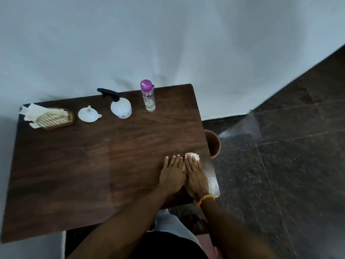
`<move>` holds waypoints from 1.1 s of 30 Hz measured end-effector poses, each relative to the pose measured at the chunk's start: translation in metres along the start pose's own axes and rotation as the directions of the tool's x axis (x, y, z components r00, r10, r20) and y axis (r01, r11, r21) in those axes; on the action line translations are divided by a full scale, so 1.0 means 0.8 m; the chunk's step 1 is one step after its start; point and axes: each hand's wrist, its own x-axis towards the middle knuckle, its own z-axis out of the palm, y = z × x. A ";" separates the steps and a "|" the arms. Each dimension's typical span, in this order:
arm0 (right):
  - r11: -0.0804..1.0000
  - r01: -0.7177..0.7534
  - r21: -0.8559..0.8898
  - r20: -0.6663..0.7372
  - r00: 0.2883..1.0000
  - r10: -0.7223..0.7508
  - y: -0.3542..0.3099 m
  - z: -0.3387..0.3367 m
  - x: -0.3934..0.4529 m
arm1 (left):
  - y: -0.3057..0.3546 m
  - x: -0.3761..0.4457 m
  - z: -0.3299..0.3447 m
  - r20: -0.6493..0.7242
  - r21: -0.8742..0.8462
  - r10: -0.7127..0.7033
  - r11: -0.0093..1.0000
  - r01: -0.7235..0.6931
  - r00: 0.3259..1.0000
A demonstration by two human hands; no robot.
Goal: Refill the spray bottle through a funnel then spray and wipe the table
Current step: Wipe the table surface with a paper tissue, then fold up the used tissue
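My right hand [195, 174] lies flat with straight fingers on a crumpled white tissue [194, 156] near the right edge of the dark wooden table [93, 165]. My left hand [172, 173] lies flat on the table right beside it, touching it. Most of the tissue is hidden under my right hand. At the back of the table stand a white spray bottle [120, 106] with a black trigger head, a white funnel [88, 114] and a clear water bottle [148, 97] with a purple cap.
A wooden tissue holder [56, 118] with white tissues sits at the table's back left corner. A brown bin [212, 143] stands on the dark tiled floor just off the table's right edge. A white wall runs behind the table.
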 end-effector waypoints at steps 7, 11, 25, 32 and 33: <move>0.765 -0.140 0.629 -0.154 0.941 0.300 -0.091 -0.044 0.039 | -0.100 -0.032 -0.039 -0.113 -0.560 -0.405 0.780 0.278 0.907; 0.510 -0.226 0.830 -0.048 0.882 0.469 -0.132 -0.059 0.060 | -0.136 -0.058 -0.041 -0.021 -0.734 -0.522 0.587 0.341 0.853; 0.285 -0.215 0.934 0.060 0.880 0.470 -0.216 -0.065 0.043 | -0.189 -0.107 -0.062 -0.211 -0.889 -0.284 0.454 -0.063 0.935; 0.560 -0.172 0.811 -0.073 0.919 0.388 -0.181 -0.062 0.021 | -0.177 -0.095 -0.073 -0.121 -0.881 -0.309 0.472 0.041 0.943; 0.592 -0.173 0.787 -0.093 0.916 0.391 -0.177 -0.063 0.021 | -0.174 -0.091 -0.077 -0.087 -0.878 -0.287 0.474 0.062 0.954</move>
